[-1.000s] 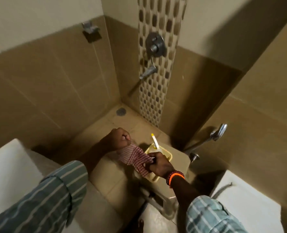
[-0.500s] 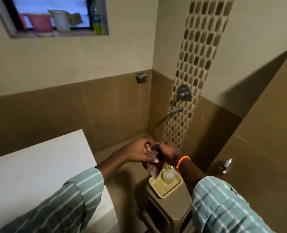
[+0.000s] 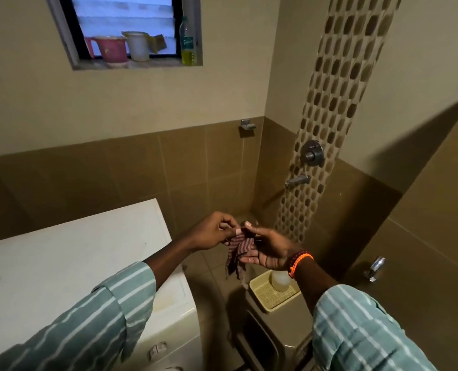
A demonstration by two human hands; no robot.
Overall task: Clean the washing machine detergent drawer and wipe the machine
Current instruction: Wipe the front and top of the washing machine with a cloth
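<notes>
A red-and-white striped cloth (image 3: 237, 254) hangs between both hands, in the air right of the washing machine. My left hand (image 3: 213, 232) pinches its top edge with thumb and fingers. My right hand (image 3: 268, 250), with an orange bracelet at the wrist, lies palm up under the cloth and holds it from the right. The white washing machine (image 3: 69, 263) fills the lower left, seen from above. Below my right hand a yellow tray (image 3: 268, 298) carries a pale plastic bottle (image 3: 279, 281). The detergent drawer is not in sight.
The yellow tray stands on a brown tank-like block (image 3: 278, 325). A shower valve (image 3: 313, 153) and spout (image 3: 299, 180) sit on the mosaic strip. Another tap (image 3: 375, 267) is on the right wall. A window sill (image 3: 136, 62) above holds a pink jug, a white cup and a bottle.
The view has tilted up from the floor to the window. Both hands rose with the cloth from beside the yellow tray and now spread it between them.
</notes>
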